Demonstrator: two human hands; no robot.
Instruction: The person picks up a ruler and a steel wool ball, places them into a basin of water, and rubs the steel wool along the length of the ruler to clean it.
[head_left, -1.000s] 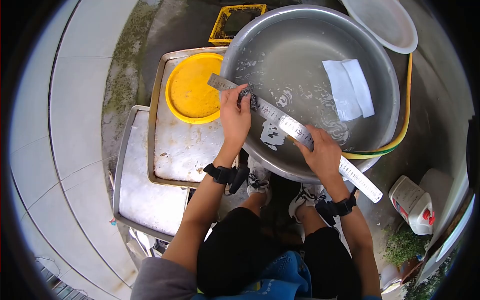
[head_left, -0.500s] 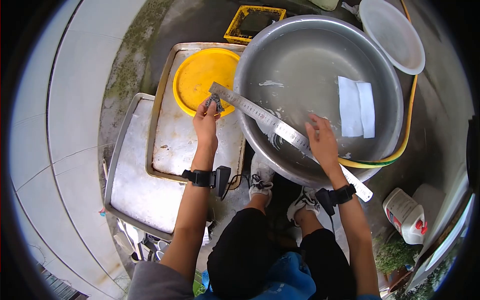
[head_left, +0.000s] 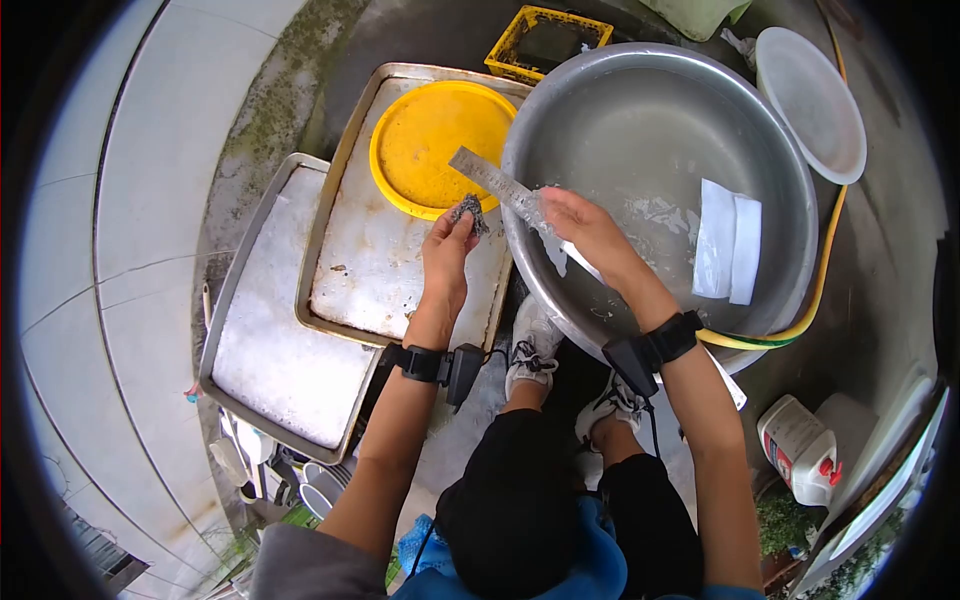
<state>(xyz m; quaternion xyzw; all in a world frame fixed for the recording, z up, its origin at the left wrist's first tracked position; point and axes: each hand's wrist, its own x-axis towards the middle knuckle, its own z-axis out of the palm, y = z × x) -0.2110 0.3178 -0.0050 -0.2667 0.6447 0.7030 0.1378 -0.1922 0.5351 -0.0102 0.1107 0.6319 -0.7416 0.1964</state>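
Observation:
A grey steel wool scrubber (head_left: pixel 469 213) is pinched in the fingers of my left hand (head_left: pixel 447 258), over the baking tray (head_left: pixel 375 290) beside the basin. A long steel ruler (head_left: pixel 486 176) lies slantwise across the big grey metal basin (head_left: pixel 530 255), its far end reaching past the rim toward the yellow round lid (head_left: pixel 440 140). My right hand (head_left: pixel 585 232) is over the ruler near the basin's left rim, fingers stretched out across its wet surface. It covers the ruler's middle, and my forearm hides more of it. Water fills part of the basin.
White sheets (head_left: pixel 725 240) lie in the basin at right. A second tray (head_left: pixel 290 310) sits lower left. A yellow crate (head_left: pixel 525 70) is behind, a white bowl (head_left: pixel 812 105) at back right, a hose (head_left: pixel 822 265) around the basin, and a white jug (head_left: pixel 797 450) at right.
My right hand has moved left and up along the ruler, from above the basin to near its left rim. My left hand still holds the steel wool. The view has shifted slightly.

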